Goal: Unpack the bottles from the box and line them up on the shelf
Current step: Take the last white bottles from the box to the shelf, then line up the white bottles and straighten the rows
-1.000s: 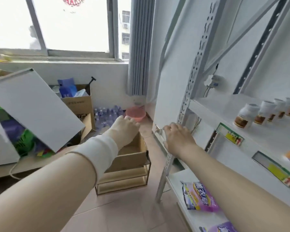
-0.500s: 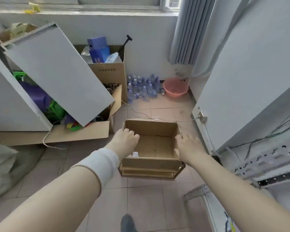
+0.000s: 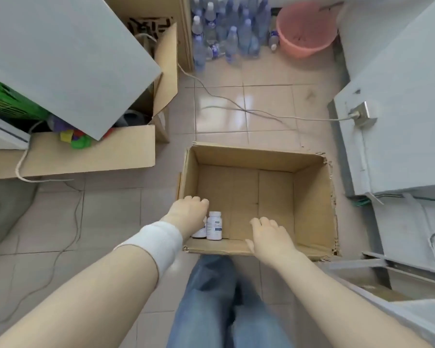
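An open cardboard box (image 3: 312, 197) stands on the tiled floor below me. Two white bottles stand upright in its near left corner. One bottle (image 3: 214, 226) with a blue label shows fully. The other bottle (image 3: 199, 233) is half hidden under my left hand (image 3: 186, 212), which hovers over that corner with loosely bent fingers and a white band on its wrist. My right hand (image 3: 269, 234) hangs over the box's near wall with relaxed fingers and holds nothing. The grey metal shelf (image 3: 425, 320) runs along the lower right.
Several water bottles (image 3: 226, 33) and a pink basin (image 3: 307, 31) stand on the floor beyond the box. A cable (image 3: 236, 106) crosses the tiles to a socket (image 3: 362, 114). A grey board (image 3: 60, 59) leans over cardboard boxes at the left. My legs (image 3: 211, 297) are below.
My view has swung from the shelf down to the box. Both hands have dropped from shelf height to the box's near side, the left one over the two bottles.
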Action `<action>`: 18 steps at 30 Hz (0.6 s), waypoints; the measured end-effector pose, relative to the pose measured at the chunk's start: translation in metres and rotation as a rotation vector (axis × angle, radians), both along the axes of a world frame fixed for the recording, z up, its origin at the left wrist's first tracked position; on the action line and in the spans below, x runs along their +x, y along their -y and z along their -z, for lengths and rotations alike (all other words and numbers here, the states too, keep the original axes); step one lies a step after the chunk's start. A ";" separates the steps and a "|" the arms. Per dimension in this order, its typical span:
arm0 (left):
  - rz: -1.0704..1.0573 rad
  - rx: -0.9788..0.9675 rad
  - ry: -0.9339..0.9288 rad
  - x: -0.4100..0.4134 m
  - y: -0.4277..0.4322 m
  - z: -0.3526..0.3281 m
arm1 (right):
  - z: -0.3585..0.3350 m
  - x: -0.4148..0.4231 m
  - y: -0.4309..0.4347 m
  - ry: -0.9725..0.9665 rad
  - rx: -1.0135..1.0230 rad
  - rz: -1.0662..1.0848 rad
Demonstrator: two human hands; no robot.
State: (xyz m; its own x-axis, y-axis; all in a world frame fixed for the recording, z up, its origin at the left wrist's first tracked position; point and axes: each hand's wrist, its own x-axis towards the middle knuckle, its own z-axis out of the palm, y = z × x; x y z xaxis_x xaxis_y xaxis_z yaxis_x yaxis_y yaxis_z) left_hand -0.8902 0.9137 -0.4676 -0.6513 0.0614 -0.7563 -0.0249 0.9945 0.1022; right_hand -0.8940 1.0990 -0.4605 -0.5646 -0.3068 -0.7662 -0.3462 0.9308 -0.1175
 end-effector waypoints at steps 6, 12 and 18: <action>-0.111 -0.023 0.254 -0.016 -0.008 0.098 | 0.110 -0.002 0.031 0.331 -0.002 0.233; -0.158 -0.106 0.361 -0.031 -0.011 0.171 | 0.188 -0.005 0.058 0.459 -0.071 0.541; -0.093 -0.104 0.447 -0.045 -0.008 0.198 | 0.211 -0.008 0.059 0.522 -0.085 0.754</action>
State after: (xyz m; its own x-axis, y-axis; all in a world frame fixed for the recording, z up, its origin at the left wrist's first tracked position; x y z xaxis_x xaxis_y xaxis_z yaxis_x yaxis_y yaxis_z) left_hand -0.9351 0.9216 -0.6655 -0.2595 -0.0731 -0.9630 -0.1334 0.9903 -0.0392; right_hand -0.9020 1.0402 -0.6716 -0.2271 -0.0645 -0.9717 0.4650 0.8696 -0.1663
